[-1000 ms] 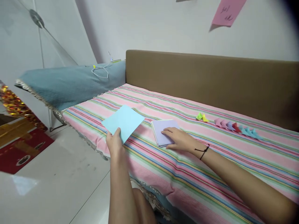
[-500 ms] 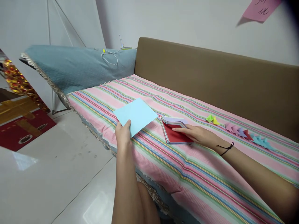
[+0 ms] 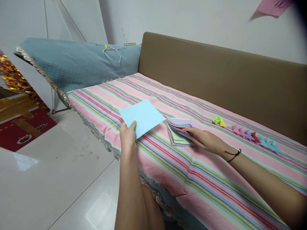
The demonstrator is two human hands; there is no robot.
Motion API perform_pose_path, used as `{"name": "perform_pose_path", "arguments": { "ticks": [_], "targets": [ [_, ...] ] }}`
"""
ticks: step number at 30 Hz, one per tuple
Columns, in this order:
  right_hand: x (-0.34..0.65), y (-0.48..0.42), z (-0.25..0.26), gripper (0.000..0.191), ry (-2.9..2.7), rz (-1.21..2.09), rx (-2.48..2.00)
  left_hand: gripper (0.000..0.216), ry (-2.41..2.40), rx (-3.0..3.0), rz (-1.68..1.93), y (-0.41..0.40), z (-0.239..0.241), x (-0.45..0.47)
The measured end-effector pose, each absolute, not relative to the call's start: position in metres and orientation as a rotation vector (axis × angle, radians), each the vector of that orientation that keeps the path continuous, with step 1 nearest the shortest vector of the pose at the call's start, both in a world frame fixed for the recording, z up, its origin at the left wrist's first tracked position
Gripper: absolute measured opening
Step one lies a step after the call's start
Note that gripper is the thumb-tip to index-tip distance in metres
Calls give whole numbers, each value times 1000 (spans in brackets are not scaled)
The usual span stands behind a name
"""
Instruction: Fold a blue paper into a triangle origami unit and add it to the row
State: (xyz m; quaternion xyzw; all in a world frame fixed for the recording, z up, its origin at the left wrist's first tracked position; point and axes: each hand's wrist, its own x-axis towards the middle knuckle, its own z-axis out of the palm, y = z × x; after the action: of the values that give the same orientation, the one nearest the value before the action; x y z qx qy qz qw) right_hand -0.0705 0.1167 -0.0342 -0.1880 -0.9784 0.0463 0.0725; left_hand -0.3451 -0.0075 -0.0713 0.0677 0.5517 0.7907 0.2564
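My left hand pinches a light blue square sheet of paper at its near edge, thumb on top. To its right, a stack of coloured paper lies on the striped cloth. My right hand has its fingers on that stack and lifts the upper sheets at their right side, so they curl back. A pale green sheet shows beneath the lifted ones, and a lilac sheet is on top. Part of the stack's right side is hidden behind my right fingers.
Small folded paper pieces in pink, lilac, red and blue stand in a row on the striped cloth, with green and yellow ones beside them. A brown backrest runs behind. A white cable lies on the blue armrest; a red box is on the floor.
My right hand has raised more sheets of the stack; the red sheet that lay exposed is lifted and a pale green one shows. The left hand keeps the blue sheet. The view has shifted slightly.
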Motion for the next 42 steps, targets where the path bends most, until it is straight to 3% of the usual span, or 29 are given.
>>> {"name": "perform_pose_path", "arguments": {
  "ticks": [4,10,16,20,26,42],
  "targets": [
    [-68,121,-34,43,-2931,240,-604,25,1541,253,2084,-9,-69,-343],
    [-68,125,-30,47,-2977,142,-513,25,1594,306,2020,-11,-68,-343],
    [-70,119,-33,32,-3042,-126,-451,25,1612,312,2010,-10,-68,-343],
    [-71,112,-45,40,-2979,-267,-536,25,1623,315,2004,-11,-66,-343],
    [-71,117,-41,24,-2981,-170,-466,26,1610,318,2018,-10,-66,-343],
    [-70,118,-46,24,-2940,-306,-480,23,1646,315,1989,-10,-63,-342]
  ]
}}
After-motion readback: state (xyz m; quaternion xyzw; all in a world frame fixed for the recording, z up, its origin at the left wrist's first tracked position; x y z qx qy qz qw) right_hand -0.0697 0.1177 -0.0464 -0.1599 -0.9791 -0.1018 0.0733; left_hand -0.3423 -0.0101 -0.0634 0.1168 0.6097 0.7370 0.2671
